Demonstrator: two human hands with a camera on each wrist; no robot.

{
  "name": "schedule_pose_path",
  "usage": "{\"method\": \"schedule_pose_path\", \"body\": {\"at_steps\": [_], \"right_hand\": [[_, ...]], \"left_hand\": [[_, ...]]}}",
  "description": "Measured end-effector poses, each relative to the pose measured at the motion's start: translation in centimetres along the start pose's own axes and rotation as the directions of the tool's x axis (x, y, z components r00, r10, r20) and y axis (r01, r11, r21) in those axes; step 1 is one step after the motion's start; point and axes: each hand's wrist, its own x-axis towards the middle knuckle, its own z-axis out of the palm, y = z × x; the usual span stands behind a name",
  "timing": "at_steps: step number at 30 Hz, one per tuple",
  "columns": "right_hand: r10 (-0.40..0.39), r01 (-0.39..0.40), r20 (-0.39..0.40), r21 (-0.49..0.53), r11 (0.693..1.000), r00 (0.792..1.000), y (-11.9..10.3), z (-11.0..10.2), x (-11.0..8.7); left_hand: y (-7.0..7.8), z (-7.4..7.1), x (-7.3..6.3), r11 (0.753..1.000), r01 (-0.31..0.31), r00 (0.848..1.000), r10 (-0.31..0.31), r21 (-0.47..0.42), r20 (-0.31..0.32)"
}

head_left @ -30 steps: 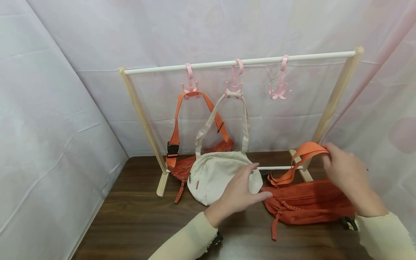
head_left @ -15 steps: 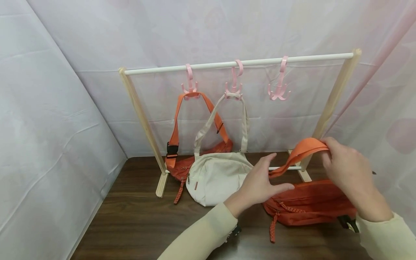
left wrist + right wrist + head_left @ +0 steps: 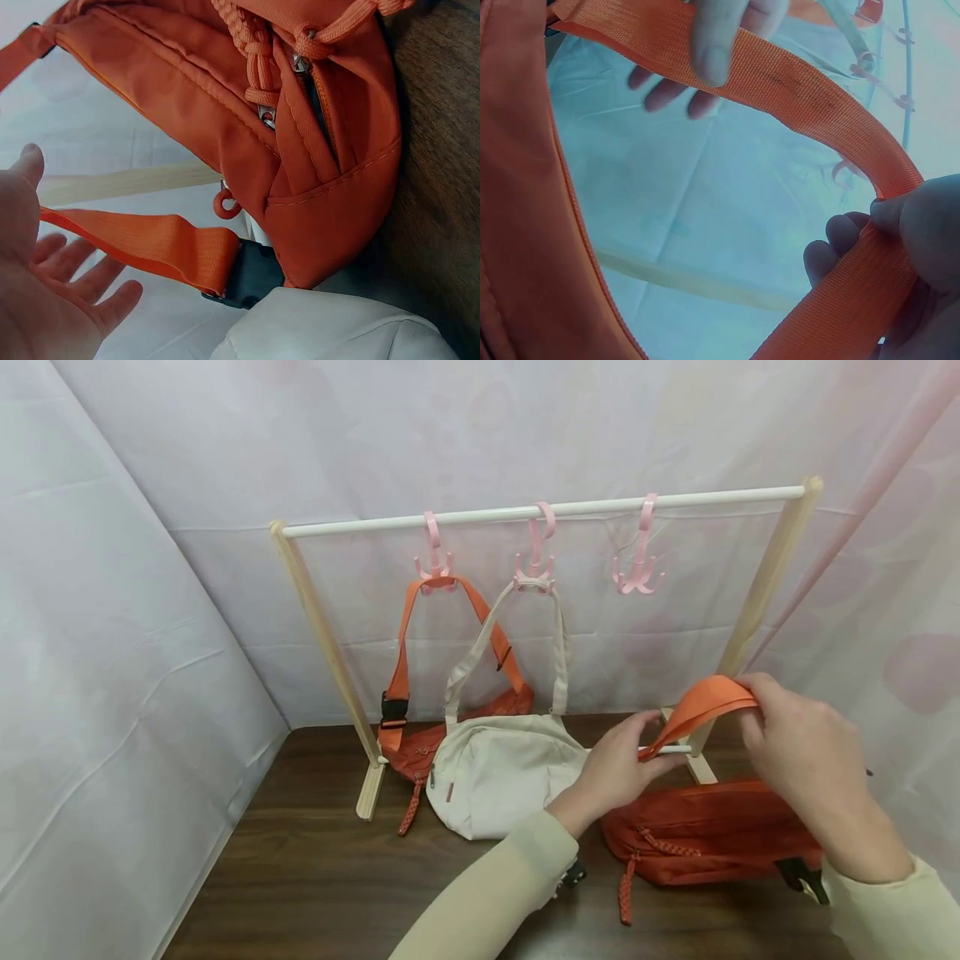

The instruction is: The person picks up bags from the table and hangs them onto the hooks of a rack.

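Observation:
An orange-red waist bag (image 3: pixel 712 835) lies on the table at the right, braided zipper pulls hanging from its front. My right hand (image 3: pixel 806 752) pinches its orange strap (image 3: pixel 708 702) between thumb and fingers, raising the strap in an arch above the bag. At the strap's left part is my left hand (image 3: pixel 615 768), the webbing passing between thumb and fingers. The left wrist view shows those fingers (image 3: pixel 94 285) loosely spread, not closed round the strap. A black buckle (image 3: pixel 251 274) joins strap and bag there. In the right wrist view, the left thumb (image 3: pixel 714 49) lies across the webbing.
A rack with a white rail (image 3: pixel 495 515) stands behind, carrying pink hooks. From the left hook hangs another orange bag (image 3: pixel 408 752); a cream bag (image 3: pixel 502 777) hangs from the middle one. The right hook (image 3: pixel 637 572) bears nothing. A wooden rack post (image 3: pixel 765 585) rises at the right.
My left hand has moved right from in front of the cream bag to the orange strap. The right hand keeps its pinch, and the strap's arch has risen slightly.

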Motion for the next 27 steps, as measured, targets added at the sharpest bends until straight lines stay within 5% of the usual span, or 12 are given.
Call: {"method": "schedule_pose_path", "body": {"at_steps": [10,27], "right_hand": [[0.026,-0.026,-0.043,-0.004,1.0,0.999,-0.8,-1.6,0.4],[-0.016,0.01,-0.176,-0.036,0.999,0.984,-1.6,-3.8,0.9]], "left_hand": [[-0.4,-0.3,0.6,0.995,-0.097,0.995,0.096,-0.033,-0.041],[1.4,-1.8,0.3,0.976,-0.098,0.995,0.093,-0.196,-0.038]]}}
